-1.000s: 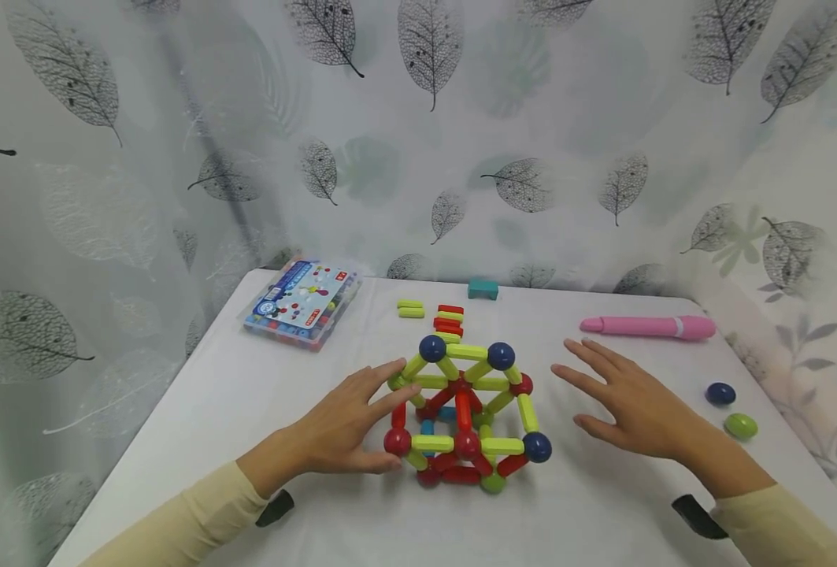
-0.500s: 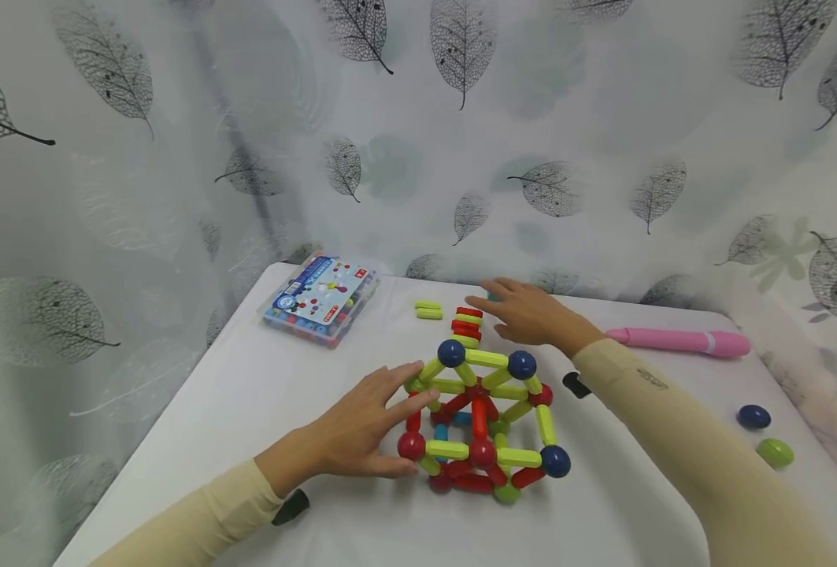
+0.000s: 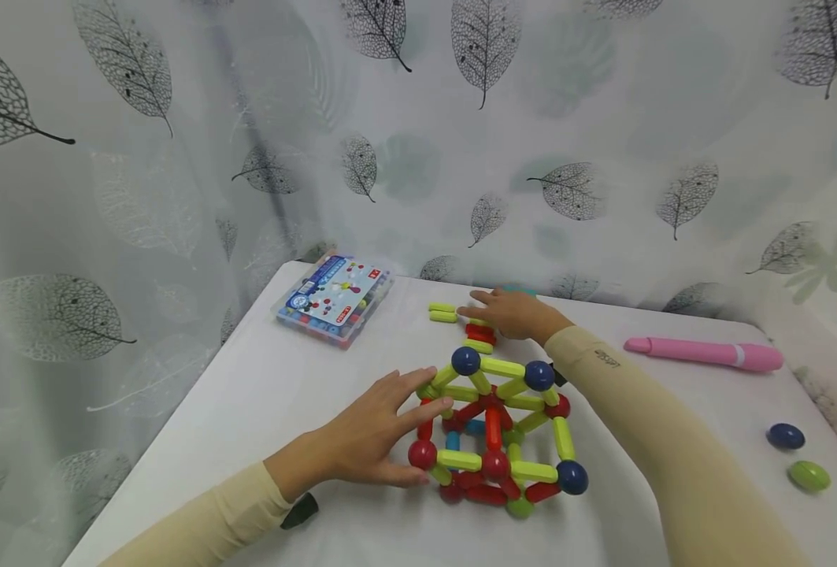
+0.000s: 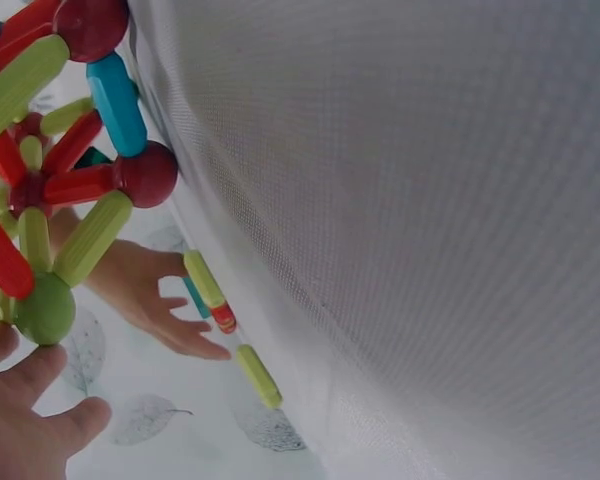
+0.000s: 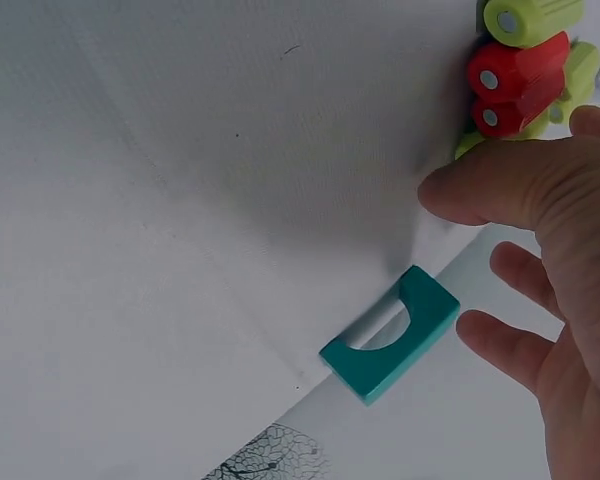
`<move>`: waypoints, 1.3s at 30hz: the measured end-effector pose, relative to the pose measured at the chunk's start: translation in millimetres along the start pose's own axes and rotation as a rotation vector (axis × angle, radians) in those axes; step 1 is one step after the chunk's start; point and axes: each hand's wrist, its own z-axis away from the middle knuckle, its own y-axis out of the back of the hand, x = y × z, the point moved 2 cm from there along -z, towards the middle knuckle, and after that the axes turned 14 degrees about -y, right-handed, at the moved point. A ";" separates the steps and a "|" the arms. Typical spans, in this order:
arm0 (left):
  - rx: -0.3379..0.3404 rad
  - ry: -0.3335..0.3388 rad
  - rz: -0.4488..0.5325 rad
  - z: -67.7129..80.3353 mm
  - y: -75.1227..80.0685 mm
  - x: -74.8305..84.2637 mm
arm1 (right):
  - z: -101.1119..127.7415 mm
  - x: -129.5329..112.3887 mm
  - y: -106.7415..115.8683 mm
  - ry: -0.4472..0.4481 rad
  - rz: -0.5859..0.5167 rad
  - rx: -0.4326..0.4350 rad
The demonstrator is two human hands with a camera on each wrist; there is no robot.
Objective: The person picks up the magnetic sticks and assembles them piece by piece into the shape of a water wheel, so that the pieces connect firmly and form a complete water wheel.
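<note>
Rods and balls of glossy plastic make up the structure (image 3: 498,429) in the middle of the white table (image 3: 248,409): rounded lime-green, red and blue sticks joined at navy, red and green spheres into a faceted cage. The left hand (image 3: 372,437) rests against its left side, fingers straight and spread, fingertips touching a green rod. The right hand (image 3: 512,313) reaches across behind it to a small stack of loose red and green sticks (image 3: 479,335) at the far edge, fingers relaxed and extended, gripping nothing. A teal arch-shaped block (image 5: 390,333) lies just beside that hand. Smooth pink marker (image 3: 705,352), a navy ball (image 3: 786,435) and a green ball (image 3: 809,476) lie to the right; a clear parts box (image 3: 335,298) sits far left.
</note>
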 end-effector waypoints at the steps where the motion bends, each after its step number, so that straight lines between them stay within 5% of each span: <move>1: -0.001 -0.001 -0.001 -0.2 0.0 0.4 | 0.1 0.3 -1.4 -0.005 -0.009 -0.013; 17: -0.011 0.003 0.008 -0.1 -1.5 1.0 | -3.5 0.2 -8.6 -0.044 -0.093 -0.085; 27: -0.009 -0.005 0.001 -1.3 1.0 1.6 | -16.9 9.7 -8.9 -0.199 -0.591 -0.137; 39: -0.007 -0.001 0.003 -0.5 -1.6 0.1 | -25.6 14.1 -10.6 -0.243 -0.701 -0.121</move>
